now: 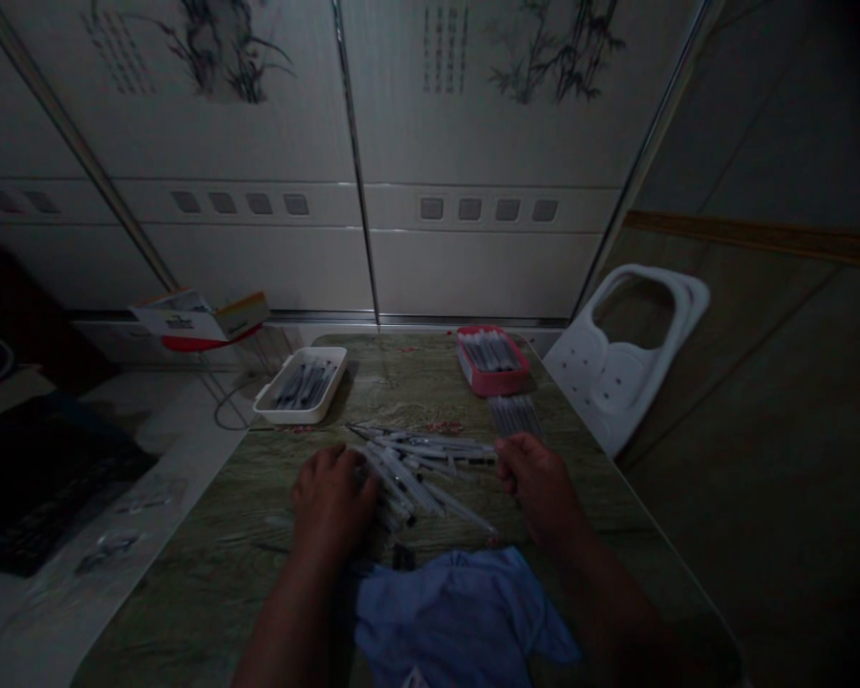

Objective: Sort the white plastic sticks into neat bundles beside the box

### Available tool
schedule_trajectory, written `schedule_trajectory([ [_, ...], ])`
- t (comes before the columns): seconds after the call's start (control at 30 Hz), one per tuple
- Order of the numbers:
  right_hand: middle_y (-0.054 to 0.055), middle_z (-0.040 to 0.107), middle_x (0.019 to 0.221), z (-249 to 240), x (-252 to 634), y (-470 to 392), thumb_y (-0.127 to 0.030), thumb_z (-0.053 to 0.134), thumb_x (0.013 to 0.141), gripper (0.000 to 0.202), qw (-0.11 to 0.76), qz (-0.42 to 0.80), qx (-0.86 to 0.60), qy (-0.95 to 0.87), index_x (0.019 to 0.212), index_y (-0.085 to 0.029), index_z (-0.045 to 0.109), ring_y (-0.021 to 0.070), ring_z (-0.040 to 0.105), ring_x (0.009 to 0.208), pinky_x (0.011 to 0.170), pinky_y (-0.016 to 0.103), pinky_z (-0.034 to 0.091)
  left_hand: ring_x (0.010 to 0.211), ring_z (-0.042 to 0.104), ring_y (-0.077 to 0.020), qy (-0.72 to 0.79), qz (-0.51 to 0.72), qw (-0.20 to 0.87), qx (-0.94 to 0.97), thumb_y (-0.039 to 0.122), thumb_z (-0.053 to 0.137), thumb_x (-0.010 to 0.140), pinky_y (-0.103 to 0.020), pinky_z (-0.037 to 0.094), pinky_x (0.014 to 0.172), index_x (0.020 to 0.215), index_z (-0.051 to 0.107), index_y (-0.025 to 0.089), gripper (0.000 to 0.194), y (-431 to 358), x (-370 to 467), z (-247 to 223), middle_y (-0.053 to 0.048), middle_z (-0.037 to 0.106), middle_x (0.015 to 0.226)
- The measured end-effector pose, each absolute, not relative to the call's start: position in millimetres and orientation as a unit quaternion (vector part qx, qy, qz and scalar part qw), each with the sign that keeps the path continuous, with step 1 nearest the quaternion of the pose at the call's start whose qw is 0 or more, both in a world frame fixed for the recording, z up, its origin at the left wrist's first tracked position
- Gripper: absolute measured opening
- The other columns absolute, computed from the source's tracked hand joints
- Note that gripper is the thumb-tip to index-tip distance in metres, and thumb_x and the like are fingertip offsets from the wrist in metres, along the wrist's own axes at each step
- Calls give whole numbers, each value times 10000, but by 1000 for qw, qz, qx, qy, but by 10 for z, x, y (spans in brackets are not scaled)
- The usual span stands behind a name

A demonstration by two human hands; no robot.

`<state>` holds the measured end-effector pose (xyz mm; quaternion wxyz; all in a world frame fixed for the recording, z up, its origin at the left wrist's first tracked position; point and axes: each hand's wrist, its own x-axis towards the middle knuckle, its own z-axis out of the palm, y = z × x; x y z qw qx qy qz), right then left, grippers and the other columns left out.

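A loose pile of clear-barrelled pens (408, 468) lies in the middle of the table, pointing various ways. At the pile's left end is my left hand (333, 502), palm down, its fingers bent and somewhat apart over the nearest pens. My right hand (537, 483) is closed in a pinch at the right end of the pile, where the tip of a pen (473, 447) meets the fingers. Just beyond it, a row of pens (514, 417) lies side by side. The dim light blurs fine detail.
A white tray (340, 368) with pens stands back left, and a pink box (494, 384) full of pens back right. Blue cloth (451, 616) lies at the front. A white folding chair (616, 358) leans at the right; a carton (193, 320) sits beyond the table's left side.
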<state>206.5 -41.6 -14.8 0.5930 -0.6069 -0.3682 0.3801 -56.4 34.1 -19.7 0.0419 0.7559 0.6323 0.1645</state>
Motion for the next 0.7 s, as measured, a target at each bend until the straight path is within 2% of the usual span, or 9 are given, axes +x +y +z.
schedule_trajectory([
  [0.17,-37,543,632,-140,2064,-415,-502,632,868,308,600,390,-598,-361,754,-223,566,123,464,539,501,242,360,1327,406,-382,634,161,33,756,432,538,877,-536,337,1045,1162,660,221,375,323,-533,-209,-146,531,1420],
  [0.33,-36,545,618,-124,2051,-406,-503,648,852,321,598,382,-609,-355,740,-213,570,115,462,529,496,231,361,1331,396,-399,653,146,29,743,473,552,853,-547,324,1048,1097,667,190,392,338,-525,-233,-159,537,1412],
  [0.47,-38,548,621,-123,2035,-403,-503,643,858,320,601,382,-604,-357,750,-211,572,112,471,533,496,221,360,1333,413,-380,647,149,28,747,442,560,847,-526,326,1054,1047,681,211,328,349,-511,-229,-132,555,1405],
  [0.6,-44,536,611,-127,2032,-407,-494,644,865,324,603,382,-603,-355,733,-211,558,103,456,520,490,217,350,1241,507,-371,647,187,40,738,446,568,849,-502,378,1000,1022,671,213,308,348,-526,-190,-135,651,1244],
  [0.7,-49,534,611,-125,2035,-413,-492,642,872,325,601,389,-602,-354,734,-211,554,98,452,512,485,217,350,1052,625,-320,657,281,107,691,473,570,863,-446,444,900,1108,632,225,354,347,-537,-164,-112,695,1112],
])
